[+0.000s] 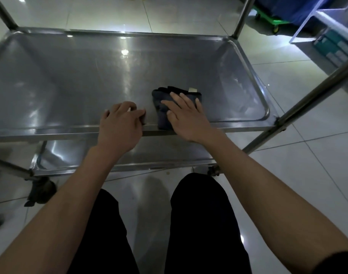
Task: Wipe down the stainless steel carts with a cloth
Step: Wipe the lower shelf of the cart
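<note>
Dark folded cloth (pixel 165 107) lies under right hand (pixel 186 120) on cart (pixel 80 76).

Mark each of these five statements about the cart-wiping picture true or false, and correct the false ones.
1. The right hand presses flat on the dark cloth. True.
2. The cloth lies on the floor beside the cart. False: it lies on the cart shelf, near its front rim.
3. The left hand rests at the shelf's front rim, its fingers curled. True.
4. Both hands hold the cloth. False: only the right hand touches it; the left hand is beside it, apart.
5. The shelf is stacked with boxes. False: only the cloth and the hands are on it.
</note>
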Demonstrator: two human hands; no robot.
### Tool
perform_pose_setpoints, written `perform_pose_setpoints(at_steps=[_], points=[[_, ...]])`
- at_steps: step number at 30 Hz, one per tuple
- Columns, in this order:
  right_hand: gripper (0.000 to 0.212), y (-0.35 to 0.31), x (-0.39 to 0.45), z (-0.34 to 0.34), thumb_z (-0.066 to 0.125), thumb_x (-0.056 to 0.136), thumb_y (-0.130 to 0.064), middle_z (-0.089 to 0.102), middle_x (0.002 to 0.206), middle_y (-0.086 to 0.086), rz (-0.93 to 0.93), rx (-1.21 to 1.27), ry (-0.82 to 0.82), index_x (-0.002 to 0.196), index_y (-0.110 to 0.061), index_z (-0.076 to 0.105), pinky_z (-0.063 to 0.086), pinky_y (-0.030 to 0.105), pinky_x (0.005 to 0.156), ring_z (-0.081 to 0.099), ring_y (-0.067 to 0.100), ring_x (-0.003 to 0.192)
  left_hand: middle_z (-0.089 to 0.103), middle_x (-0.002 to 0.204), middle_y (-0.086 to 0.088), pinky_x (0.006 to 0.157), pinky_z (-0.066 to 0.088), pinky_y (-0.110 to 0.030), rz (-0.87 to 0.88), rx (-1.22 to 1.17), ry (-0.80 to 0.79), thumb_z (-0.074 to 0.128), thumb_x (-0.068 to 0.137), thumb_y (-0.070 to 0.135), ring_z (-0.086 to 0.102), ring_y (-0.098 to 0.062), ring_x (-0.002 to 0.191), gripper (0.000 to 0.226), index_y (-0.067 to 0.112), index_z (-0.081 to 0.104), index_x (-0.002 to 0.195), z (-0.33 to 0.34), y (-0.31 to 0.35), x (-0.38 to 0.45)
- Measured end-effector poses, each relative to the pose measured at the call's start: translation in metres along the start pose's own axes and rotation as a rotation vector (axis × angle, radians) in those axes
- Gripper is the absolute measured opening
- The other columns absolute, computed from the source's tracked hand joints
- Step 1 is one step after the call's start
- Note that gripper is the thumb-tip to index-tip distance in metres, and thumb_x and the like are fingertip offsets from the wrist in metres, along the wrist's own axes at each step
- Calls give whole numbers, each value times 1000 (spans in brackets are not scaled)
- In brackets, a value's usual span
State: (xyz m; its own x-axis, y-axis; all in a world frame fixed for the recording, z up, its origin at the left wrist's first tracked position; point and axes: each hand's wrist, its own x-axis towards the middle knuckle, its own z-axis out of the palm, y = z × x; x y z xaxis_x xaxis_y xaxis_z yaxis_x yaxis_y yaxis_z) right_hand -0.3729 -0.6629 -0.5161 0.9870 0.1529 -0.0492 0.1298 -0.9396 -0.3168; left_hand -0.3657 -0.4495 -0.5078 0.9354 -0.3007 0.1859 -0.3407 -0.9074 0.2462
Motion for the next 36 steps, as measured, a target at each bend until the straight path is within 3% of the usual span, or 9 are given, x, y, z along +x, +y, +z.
perform_pose_setpoints(at_steps=[6, 11, 15, 23, 27, 32, 36], points=[[48, 69, -48, -20, 20, 106, -35, 10, 166, -7, 195, -21, 109, 153, -34, 27, -1, 51, 121, 2, 15, 153, 58, 121, -4, 96, 43, -52, -15, -13, -65, 45, 91, 30, 51, -33, 114, 29, 22, 70, 103, 2, 39, 15], [50, 128, -71, -48, 17, 105, -35, 4, 167, -5, 423, -28, 78, 155, -35, 22, -3, 53, 122, -1, 18, 153, 57, 124, -6, 99, 42, -53, 84, -3, -129, 46, 97, 33, 49, -33, 117, 31, 20, 69, 112, 17, 94, 27], [51, 156, -72, -60, 18, 104, -36, 2, 167, -4, 528, -49, 76, 155, -35, 21, -8, 52, 121, -3, 18, 153, 57, 123, -5, 99, 44, -54, 83, 6, -102, 46, 97, 33, 50, -33, 117, 31, 25, 70, 115, 24, 95, 27], [51, 154, -46, -58, 19, 103, -39, -1, 167, -5, 521, -65, 38, 154, -38, 19, -12, 53, 119, -6, 18, 153, 65, 120, -1, 96, 46, -50, 135, -127, -45, 54, 95, 36, 57, -29, 113, 30, 24, 71, 116, 19, 65, 35], [52, 136, -13, -51, 16, 103, -43, -4, 167, -5, 471, -49, 3, 155, -38, 17, -12, 54, 119, -9, 19, 153, 64, 116, -3, 92, 44, -49, 13, -33, 60, 59, 90, 37, 55, -31, 112, 26, 23, 74, 107, 8, 26, 39], [52, 87, 40, -31, 18, 103, -42, -1, 167, -5, 347, -26, 9, 155, -37, 18, -11, 56, 118, -7, 19, 153, 65, 115, -3, 89, 45, -49, -88, 29, 83, 59, 89, 32, 56, -34, 109, 24, 17, 74, 102, 2, -18, 26], [53, 31, 80, -10, 17, 103, -43, -3, 167, -5, 213, -19, -12, 156, -38, 16, -11, 56, 117, -9, 19, 153, 67, 117, 1, 97, 45, -48, -71, -8, 89, 58, 92, 29, 57, -31, 114, 23, 18, 75, 104, 4, -29, 16]])
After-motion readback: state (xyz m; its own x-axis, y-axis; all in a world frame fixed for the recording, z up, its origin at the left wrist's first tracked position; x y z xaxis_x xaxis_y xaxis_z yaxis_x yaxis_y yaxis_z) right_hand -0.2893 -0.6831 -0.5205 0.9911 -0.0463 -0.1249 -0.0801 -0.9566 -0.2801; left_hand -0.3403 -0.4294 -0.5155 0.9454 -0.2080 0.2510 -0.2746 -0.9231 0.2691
